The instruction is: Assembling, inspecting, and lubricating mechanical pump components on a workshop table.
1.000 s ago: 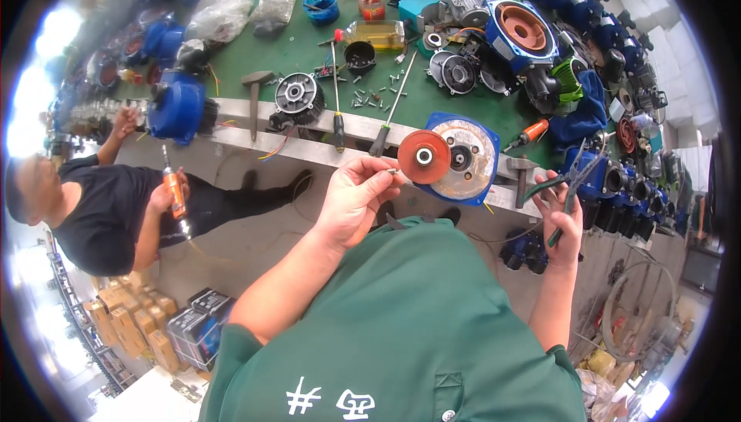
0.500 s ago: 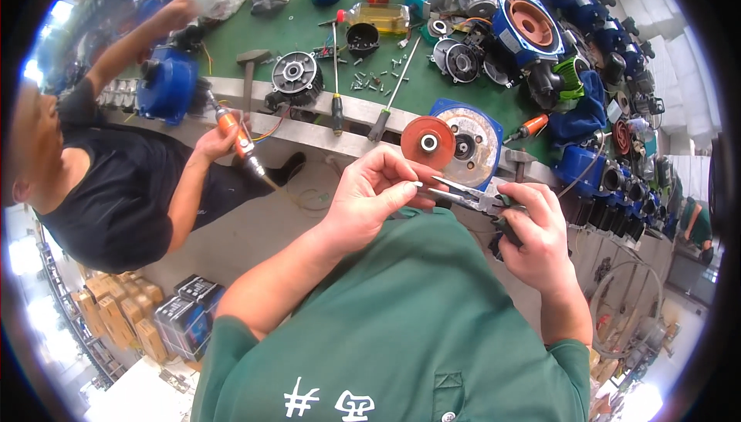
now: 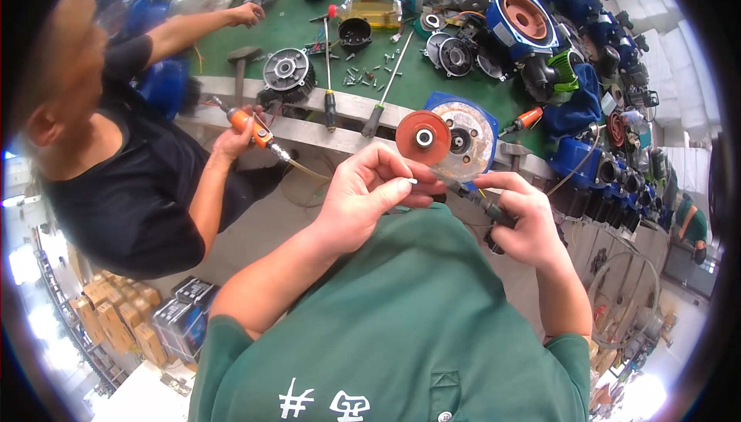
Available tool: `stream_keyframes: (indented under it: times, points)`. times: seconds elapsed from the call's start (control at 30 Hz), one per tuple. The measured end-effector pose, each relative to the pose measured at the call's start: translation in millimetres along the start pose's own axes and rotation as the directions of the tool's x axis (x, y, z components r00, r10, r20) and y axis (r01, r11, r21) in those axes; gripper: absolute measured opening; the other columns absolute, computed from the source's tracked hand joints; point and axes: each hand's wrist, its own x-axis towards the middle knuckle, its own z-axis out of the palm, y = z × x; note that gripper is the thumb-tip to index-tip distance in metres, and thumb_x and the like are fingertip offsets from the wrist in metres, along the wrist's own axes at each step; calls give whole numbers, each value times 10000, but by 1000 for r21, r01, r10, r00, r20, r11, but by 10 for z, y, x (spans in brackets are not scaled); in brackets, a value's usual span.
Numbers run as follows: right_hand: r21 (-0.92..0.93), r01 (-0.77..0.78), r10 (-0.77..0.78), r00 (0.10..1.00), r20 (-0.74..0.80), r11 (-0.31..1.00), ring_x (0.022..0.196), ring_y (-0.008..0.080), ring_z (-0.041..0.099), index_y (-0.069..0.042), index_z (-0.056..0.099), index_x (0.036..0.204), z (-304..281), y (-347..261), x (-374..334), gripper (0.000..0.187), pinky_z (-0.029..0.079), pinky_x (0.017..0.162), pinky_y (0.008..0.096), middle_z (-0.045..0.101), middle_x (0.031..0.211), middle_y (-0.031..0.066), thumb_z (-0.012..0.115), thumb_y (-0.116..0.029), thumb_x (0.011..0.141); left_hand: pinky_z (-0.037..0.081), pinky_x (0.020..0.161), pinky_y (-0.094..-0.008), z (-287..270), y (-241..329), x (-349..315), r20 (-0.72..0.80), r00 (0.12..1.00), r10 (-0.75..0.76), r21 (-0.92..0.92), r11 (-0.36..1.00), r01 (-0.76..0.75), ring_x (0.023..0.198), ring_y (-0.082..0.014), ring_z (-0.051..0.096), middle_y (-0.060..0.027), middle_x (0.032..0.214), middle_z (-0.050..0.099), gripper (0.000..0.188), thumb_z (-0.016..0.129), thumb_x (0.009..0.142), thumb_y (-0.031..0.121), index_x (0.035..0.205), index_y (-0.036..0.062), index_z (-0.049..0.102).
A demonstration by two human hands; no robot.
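Just in front of the green-topped bench (image 3: 297,25), the left hand (image 3: 363,194) has a small white piece (image 3: 412,181) pinched between thumb and fingertip, and it's so tiny you can't tell what it is! Across from it, the right hand (image 3: 529,217) has its fingers curled round the dark-handled pliers (image 3: 482,204), index finger stretched out along them. The tool's nose points at the left hand's fingers, blurred, so whether the jaws stand apart, or touch anything, can't be told.

Close two-handed work, this looks like: the piece presented, the tool alongside. What does the next move call for? A firm pinch, I'd judge, and a careful line for the pliers, because something this small could easily slip away.

Right beyond the hands, at the bench edge, the rust-red disc (image 3: 407,149) overlaps the left side of the blue-rimmed round plate (image 3: 480,130), with loose screws (image 3: 358,77) scattered farther back.
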Motion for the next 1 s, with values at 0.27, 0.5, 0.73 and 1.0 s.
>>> stream_keyframes:
  times: [0.27,0.5,0.73,1.0]
  points:
    - [859,103,29,990,-135,502,1329,318,446,25,560,1283,82,67,-20,693,278,1147,484,491,1414,242,772,-254,684,550,945,-409,-17,79,33,-33,999,9,-57,998,-11,1143,-336,629,-214,1220,600,92,580,931,45,996,29,516]
    - [13,68,-67,993,-102,998,1037,318,589,23,643,877,49,-137,-15,293,478,867,386,617,1123,194,647,33,585,561,940,-429,-36,64,-33,-29,997,72,-17,997,-72,1136,-332,630,-250,1218,597,96,580,923,19,975,22,500]
    - [-351,203,-256,960,-113,914,1002,351,603,15,644,875,1,-315,-17,287,481,854,426,624,1141,153,666,65,593,585,908,-426,-126,25,-89,19,994,108,16,994,-109,1062,-312,666,-285,1191,612,106,598,927,26,979,17,506]
    - [-452,224,-283,957,-66,864,1002,346,600,7,646,875,-70,-365,-1,327,481,853,436,619,1136,144,648,38,549,604,861,-398,-150,44,-97,11,997,82,3,997,-82,978,-271,689,-266,1135,640,139,634,920,49,997,3,527]
